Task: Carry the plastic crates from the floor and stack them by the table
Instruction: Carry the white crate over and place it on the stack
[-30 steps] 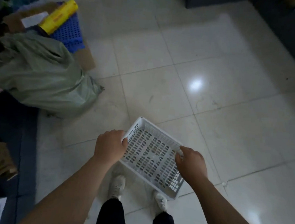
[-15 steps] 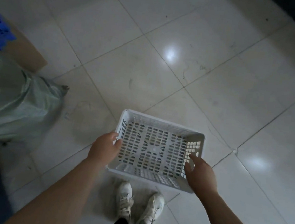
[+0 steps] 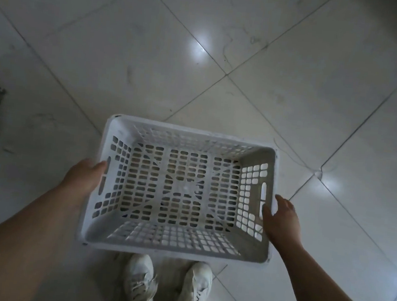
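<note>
White crate (image 3: 175, 244), one, gripped by two hands.

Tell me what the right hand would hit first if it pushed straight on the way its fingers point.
The right hand points inward at the white crate; it already touches the crate's right end wall by the handle slot, so it meets that wall first.

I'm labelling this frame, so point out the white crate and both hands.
white crate (image 3: 182, 189): head view, centre of slotted floor.
left hand (image 3: 83, 176): head view, back of hand.
right hand (image 3: 282, 220): head view, back of hand.
</note>
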Available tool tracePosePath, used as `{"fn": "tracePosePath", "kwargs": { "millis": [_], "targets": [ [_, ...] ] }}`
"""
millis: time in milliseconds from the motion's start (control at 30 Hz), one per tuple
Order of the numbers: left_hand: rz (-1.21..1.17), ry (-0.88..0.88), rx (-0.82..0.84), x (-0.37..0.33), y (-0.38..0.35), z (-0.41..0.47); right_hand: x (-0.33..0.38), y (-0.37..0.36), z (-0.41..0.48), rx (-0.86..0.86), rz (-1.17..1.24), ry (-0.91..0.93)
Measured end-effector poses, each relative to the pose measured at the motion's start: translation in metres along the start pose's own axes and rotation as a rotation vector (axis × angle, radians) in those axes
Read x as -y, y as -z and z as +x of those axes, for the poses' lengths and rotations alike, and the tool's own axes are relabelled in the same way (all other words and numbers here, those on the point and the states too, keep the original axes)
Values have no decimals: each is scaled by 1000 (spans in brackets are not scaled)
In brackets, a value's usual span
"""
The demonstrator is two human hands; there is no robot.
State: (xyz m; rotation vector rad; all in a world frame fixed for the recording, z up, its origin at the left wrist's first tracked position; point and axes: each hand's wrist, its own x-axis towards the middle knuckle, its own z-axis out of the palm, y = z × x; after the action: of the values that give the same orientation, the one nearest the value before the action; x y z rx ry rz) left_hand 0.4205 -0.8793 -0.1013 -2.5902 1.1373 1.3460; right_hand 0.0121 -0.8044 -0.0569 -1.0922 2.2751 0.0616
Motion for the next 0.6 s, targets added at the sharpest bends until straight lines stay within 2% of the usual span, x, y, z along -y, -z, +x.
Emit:
{"fn": "tracePosePath", "kwargs": {
  "millis": [67,167,300,467,600],
  "targets": [
    [-26,47,14,4,-11,13,-12,-10,18,19,75,-74],
    [-117,91,18,19,-17,31,-23,-24,41,82,320,-194],
    [-427,210,73,34,-26,43,-32,-37,63,132,614,-325],
    [-614,109,117,38,-38,40,-44,-50,77,180,885,-322],
    [-669,119,133,41,-33,33,-46,-49,71,159,920,-347]
  ]
}}
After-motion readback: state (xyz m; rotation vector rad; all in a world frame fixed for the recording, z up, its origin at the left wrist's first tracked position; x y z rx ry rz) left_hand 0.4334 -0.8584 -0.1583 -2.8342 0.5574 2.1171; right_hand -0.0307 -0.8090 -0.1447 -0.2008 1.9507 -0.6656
